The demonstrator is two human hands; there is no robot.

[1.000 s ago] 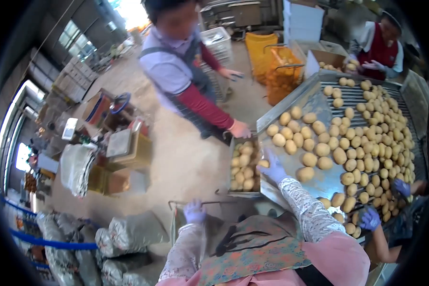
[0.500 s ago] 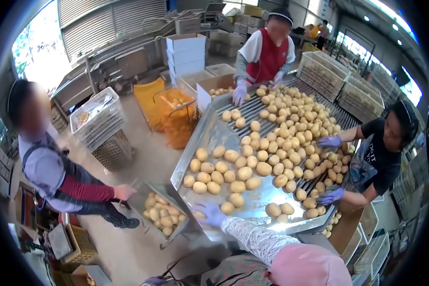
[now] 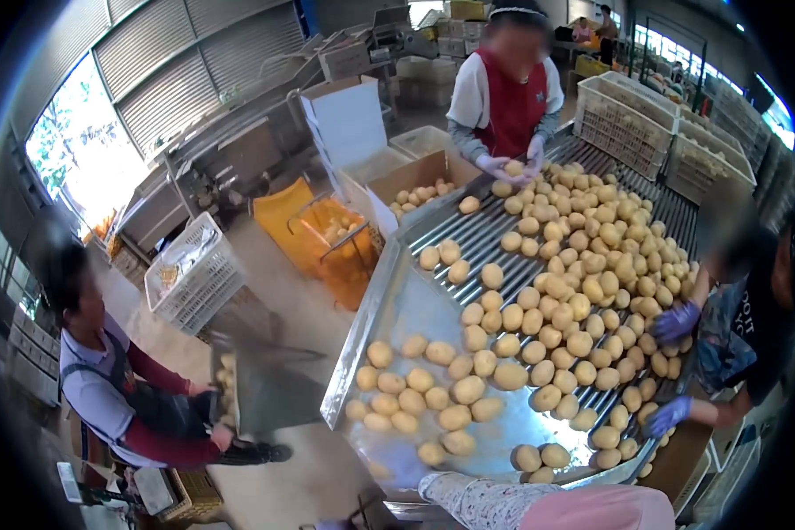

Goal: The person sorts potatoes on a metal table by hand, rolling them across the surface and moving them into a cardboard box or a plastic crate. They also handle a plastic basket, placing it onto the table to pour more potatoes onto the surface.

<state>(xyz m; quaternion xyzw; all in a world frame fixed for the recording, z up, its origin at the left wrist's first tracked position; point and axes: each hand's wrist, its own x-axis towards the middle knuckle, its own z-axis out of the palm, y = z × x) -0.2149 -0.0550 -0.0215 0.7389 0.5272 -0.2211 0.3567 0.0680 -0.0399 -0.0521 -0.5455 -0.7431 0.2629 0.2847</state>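
My right hand (image 3: 401, 463), in a purple glove below a floral sleeve, is over the lower left corner of the metal sorting table (image 3: 349, 367). Motion smears its fingers, and a blurred potato-coloured patch shows beside them. Loose potatoes (image 3: 455, 417) lie just beyond it, with a larger pile (image 3: 583, 265) on the rollers. Only a small purple piece of my left hand (image 3: 332, 525) shows at the bottom edge, its fingers hidden.
Across the table, a person in a red apron (image 3: 511, 106) holds a potato. At right, a co-worker's gloved hands (image 3: 676, 323) are by the pile. A person at left (image 3: 119, 389) grips a blurred container (image 3: 278, 380). White crates (image 3: 623, 124) stand behind the rollers.
The view has shifted, and my right hand appears lower and more blurred. The red-aproned person's hands have come together around a potato. The left person now has both hands at the container.
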